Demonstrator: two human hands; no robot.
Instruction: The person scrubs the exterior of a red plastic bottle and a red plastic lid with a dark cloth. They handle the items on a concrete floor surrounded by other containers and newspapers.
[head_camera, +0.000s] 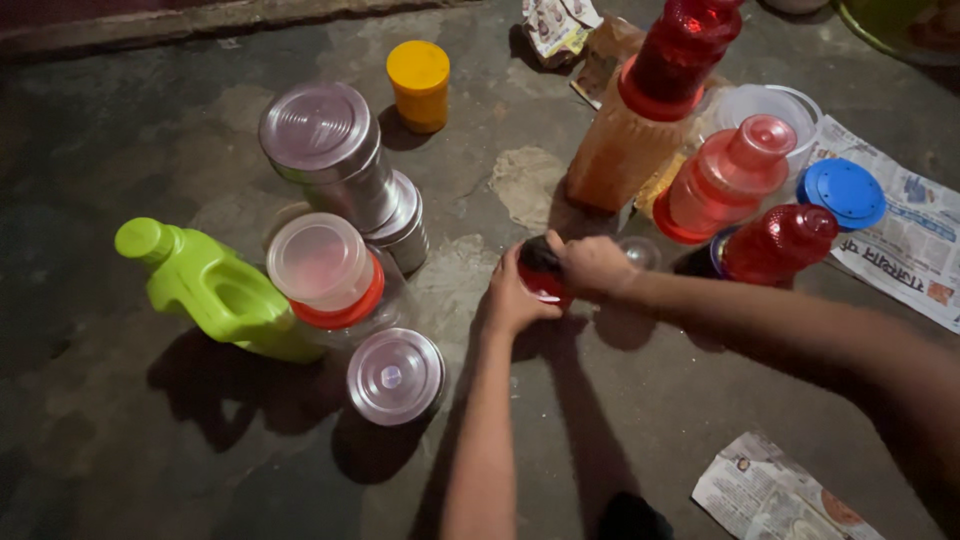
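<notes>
At the centre of the frame, the left hand (512, 300) and right hand (592, 264) both close around a small dark jar with a red plastic lid (541, 274) standing on the grey concrete floor (120, 150), likely light, rigid and smooth-sided, best gripped around body and lid.

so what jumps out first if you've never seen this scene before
Both hands meet at centre, the left hand and right hand wrapped around a small dark jar with a red band on the grey concrete floor. At left lies a bright lime-green plastic jug. Upper right stands a cluster of red-lidded clear plastic jars.
</notes>
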